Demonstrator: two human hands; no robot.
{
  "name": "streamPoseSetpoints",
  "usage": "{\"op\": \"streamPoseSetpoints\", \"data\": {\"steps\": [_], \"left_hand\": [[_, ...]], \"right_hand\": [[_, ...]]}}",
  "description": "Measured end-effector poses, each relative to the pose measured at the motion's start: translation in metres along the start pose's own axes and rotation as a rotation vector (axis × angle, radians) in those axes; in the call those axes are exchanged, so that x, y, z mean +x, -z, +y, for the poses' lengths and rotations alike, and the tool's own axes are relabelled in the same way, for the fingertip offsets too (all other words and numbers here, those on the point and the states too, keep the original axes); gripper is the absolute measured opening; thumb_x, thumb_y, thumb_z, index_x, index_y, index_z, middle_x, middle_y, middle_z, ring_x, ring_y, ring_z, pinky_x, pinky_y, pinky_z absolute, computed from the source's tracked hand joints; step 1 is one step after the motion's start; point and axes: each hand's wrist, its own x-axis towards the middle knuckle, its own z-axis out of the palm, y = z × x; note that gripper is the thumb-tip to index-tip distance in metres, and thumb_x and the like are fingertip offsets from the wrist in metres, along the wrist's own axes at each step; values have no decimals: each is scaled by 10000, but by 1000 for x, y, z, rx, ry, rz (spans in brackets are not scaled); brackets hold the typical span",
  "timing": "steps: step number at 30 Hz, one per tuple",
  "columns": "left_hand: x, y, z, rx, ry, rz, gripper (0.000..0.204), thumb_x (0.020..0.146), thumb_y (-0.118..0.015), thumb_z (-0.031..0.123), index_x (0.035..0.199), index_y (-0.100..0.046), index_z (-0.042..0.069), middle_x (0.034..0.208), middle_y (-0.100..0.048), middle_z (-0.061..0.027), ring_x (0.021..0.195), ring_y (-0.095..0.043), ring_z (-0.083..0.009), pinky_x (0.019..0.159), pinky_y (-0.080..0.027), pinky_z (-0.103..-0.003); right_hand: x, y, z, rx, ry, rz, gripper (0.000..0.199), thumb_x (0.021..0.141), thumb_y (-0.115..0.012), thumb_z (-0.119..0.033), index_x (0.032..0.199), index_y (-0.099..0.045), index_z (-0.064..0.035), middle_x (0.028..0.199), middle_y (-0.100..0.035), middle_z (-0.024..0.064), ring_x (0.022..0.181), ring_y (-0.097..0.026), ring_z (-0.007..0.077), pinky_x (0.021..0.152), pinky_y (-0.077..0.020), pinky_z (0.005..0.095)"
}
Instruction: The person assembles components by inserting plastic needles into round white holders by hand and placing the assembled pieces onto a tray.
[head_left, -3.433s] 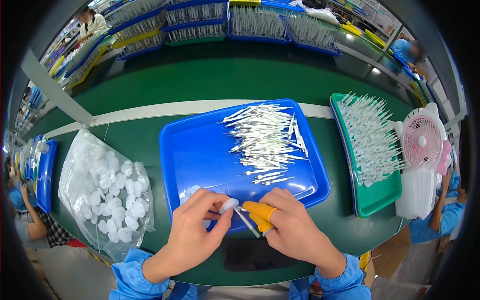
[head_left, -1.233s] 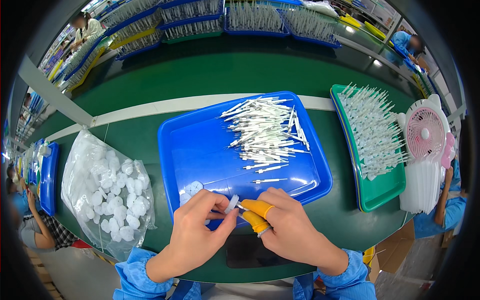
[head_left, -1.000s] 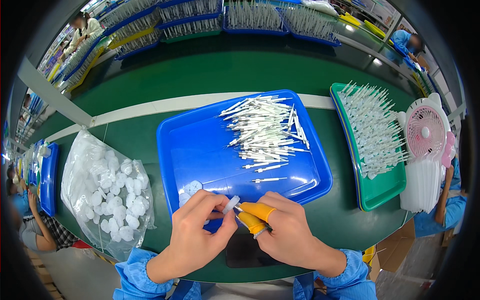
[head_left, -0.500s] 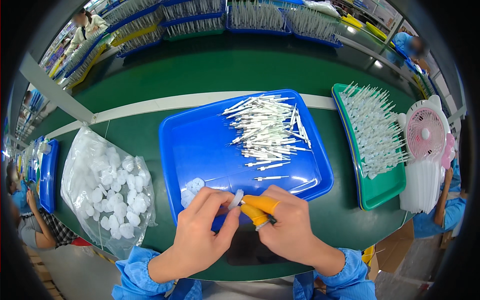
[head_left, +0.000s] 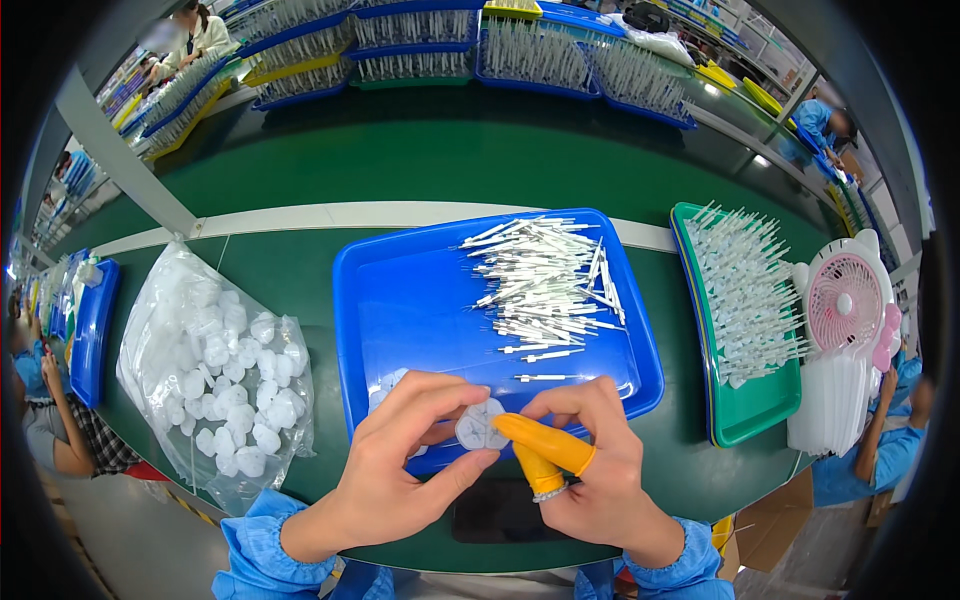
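A round translucent white plastic disc [head_left: 478,425] is pinched between the thumb and forefinger of my left hand [head_left: 405,455], over the near rim of a blue tray [head_left: 400,300]. Yellow finger cots cover two fingers of my right hand [head_left: 590,475]; one covered fingertip presses on the disc's right edge, and the other is partly hidden below it. Thin white sticks with fine wire ends [head_left: 540,285] lie heaped in the tray's right half. More discs [head_left: 383,387] rest in its near left corner, partly behind my left hand.
At left lies a clear bag of white discs [head_left: 230,390]. A green tray [head_left: 755,412] of upright sticks stands at right, beside a pink fan [head_left: 845,300] and a stack of white plastic pieces [head_left: 828,405]. A dark flat object [head_left: 510,525] lies below my hands. Filled trays line the back.
The disc has turned from edge-on to face-up in my left fingers. My right hand has shifted slightly right, and its covered fingers have changed angle. The whole view has shifted a little.
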Motion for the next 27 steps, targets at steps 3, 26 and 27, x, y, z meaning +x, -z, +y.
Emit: {"op": "streamPoseSetpoints", "data": {"steps": [3,26,27], "left_hand": [[2,-2,-5,-17,-22,32,509,874,-826,-25,1350,-653,22,1264,-617,-124,1123,-704,-226,911,-646,-339],[1,-5,4,108,6,-6,548,861,-828,-22,1369,-629,20,1226,-643,-131,1087,-727,-244,919,-627,-342],[1,-6,6,137,-10,-28,552,861,-826,-25,1373,-626,20,1214,-644,-133,1078,-723,-250,926,-622,-338]], "right_hand": [[-2,3,1,-41,10,6,517,579,-701,112,1083,-796,45,1151,-664,125,880,-540,285,734,-490,350],[-1,2,1,-63,6,-17,461,533,-680,102,984,-781,89,1130,-669,159,924,-539,332,712,-493,387],[0,2,-1,-55,5,-26,467,534,-684,102,990,-782,86,1140,-667,159,926,-536,333,718,-492,389]]}}
